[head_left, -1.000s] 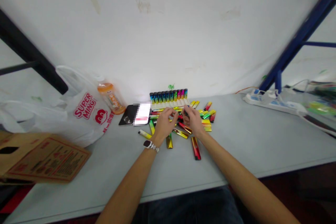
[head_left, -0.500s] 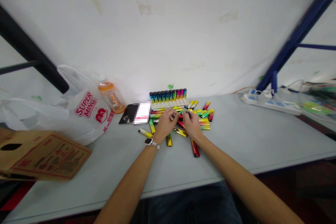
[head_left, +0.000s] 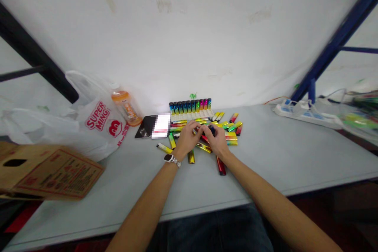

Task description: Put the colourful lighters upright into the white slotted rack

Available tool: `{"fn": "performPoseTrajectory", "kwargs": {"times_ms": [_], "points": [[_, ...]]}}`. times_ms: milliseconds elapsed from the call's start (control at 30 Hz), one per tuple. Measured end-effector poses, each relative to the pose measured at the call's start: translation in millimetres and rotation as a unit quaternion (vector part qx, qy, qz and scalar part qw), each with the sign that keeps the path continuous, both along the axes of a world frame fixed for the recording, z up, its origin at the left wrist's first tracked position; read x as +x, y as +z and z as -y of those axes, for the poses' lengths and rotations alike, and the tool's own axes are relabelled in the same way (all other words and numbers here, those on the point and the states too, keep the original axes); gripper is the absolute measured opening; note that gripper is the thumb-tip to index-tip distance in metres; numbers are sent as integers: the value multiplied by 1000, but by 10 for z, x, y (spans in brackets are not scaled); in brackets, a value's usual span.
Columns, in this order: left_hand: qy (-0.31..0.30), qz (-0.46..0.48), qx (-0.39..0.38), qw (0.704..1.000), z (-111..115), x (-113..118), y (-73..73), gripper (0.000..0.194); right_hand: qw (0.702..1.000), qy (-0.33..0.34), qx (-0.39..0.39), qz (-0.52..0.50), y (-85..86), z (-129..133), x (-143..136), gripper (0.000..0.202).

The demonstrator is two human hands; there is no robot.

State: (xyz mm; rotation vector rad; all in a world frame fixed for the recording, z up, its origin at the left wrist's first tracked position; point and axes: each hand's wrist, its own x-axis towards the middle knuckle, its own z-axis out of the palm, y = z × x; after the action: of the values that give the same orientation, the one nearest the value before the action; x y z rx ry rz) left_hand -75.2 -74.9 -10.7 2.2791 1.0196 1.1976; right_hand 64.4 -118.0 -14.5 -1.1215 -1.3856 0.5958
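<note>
My left hand (head_left: 189,137) and my right hand (head_left: 215,139) meet over a loose pile of shiny, coloured lighters. Closed in my right hand is a lighter with a dark blue top (head_left: 212,128); most of its body is hidden by the fingers. The fingertips of my left hand are bent and pressed in close to it, and what they grip is hidden. Behind the hands, several lighters (head_left: 189,107) stand upright in a row in a white slotted tray (head_left: 206,114). A red lighter (head_left: 221,166) lies beside my right wrist, and a gold one (head_left: 191,156) lies between the hands.
To the left are a phone-like flat device (head_left: 161,125), an orange drink bottle (head_left: 126,107), a white plastic bag (head_left: 100,134) and a cardboard box (head_left: 56,173). On the right, a white power strip (head_left: 307,115) lies on the grey table (head_left: 280,153), near a blue metal post (head_left: 333,43).
The lighter's dark blue top shows more clearly in my right hand, which has turned slightly. My left hand stays close beside it. The whole view has shifted a little.
</note>
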Motion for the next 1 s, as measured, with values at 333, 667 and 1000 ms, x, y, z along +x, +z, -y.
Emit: {"fn": "performPoseTrajectory", "kwargs": {"times_ms": [333, 667, 1000], "points": [[-2, -2, 3, 1000, 11, 7, 12, 21, 999, -6, -25, -37, 7, -41, -13, 29], [-7, 8, 5, 1000, 20, 16, 33, 17, 1000, 0, -15, -18, -9, -46, -24, 27], [8, 105, -19, 994, 100, 67, 111, 20, 997, 32, -28, -61, 39, -15, -20, 35]]}}
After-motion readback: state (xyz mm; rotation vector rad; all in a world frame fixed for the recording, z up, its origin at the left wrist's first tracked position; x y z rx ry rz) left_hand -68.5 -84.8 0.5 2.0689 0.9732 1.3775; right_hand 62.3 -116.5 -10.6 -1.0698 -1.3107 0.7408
